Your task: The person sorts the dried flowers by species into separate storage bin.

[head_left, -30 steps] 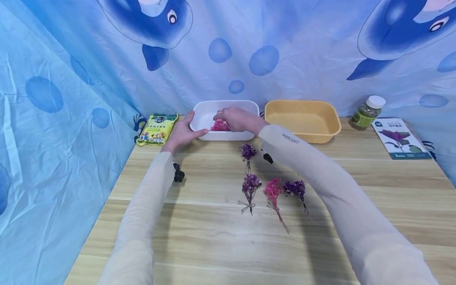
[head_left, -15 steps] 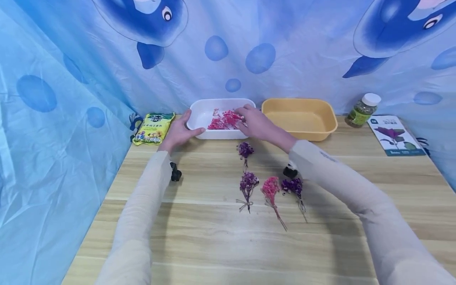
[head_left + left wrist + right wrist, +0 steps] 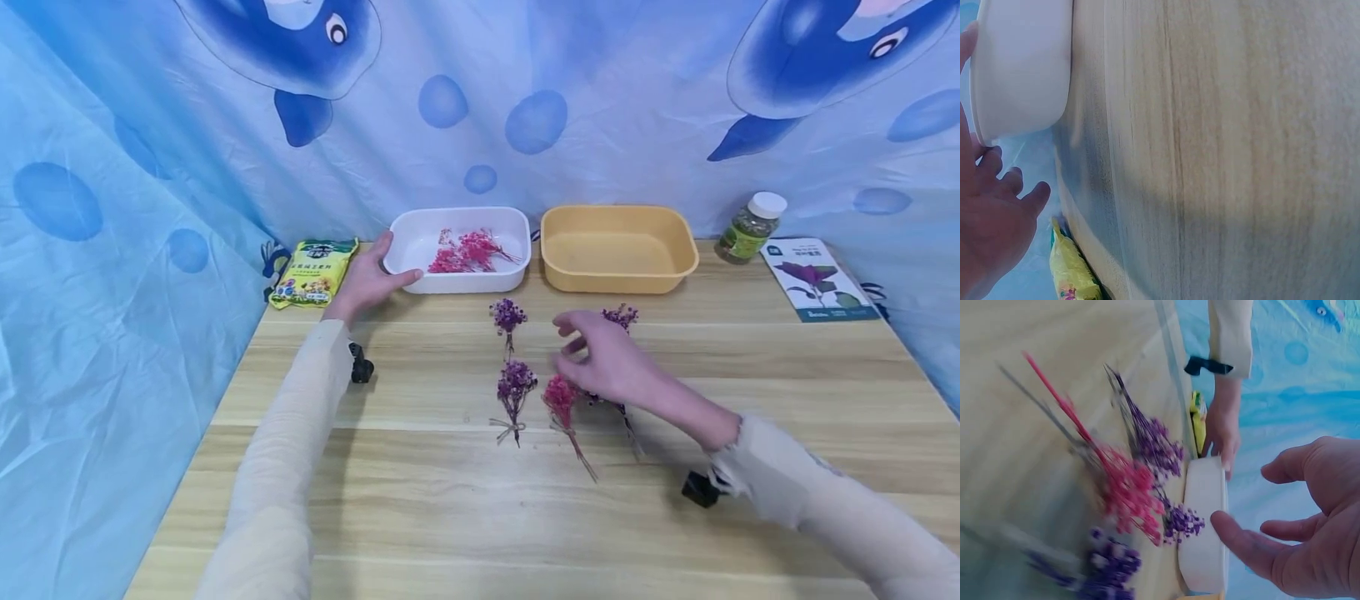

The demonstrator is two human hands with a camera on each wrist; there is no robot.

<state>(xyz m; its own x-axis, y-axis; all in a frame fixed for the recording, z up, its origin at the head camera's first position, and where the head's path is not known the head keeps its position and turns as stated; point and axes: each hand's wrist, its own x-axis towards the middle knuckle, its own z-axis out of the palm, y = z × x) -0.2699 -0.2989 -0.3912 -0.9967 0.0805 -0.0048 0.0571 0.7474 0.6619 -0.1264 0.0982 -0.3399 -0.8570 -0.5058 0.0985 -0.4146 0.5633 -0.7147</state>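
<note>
My left hand (image 3: 369, 282) rests on the left end of the white basin (image 3: 465, 285), thumb along its front rim. Pink dried flowers (image 3: 472, 252) lie inside the basin. In the left wrist view, several fingers hang loosely beside the basin wall. My right hand (image 3: 607, 358) is above the table with fingers apart and nothing between them. It hovers over a pink bunch (image 3: 560, 398) with a tied stem and partly hides purple bunches (image 3: 620, 316). Left of it lie a tied purple bunch (image 3: 516, 383) and a smaller purple sprig (image 3: 508, 315).
A yellow basin (image 3: 618, 279) stands right of the white one. At the back left lies a yellow packet (image 3: 313, 275). A white-lidded jar (image 3: 752, 227) and a printed flower card (image 3: 819, 279) are at the back right. A blue curtain (image 3: 480, 108) hangs behind the wooden table (image 3: 450, 517).
My right hand has left the pink flowers in the white basin, and come back and right over the bunches on the table. The left hand has stayed at the basin's end.
</note>
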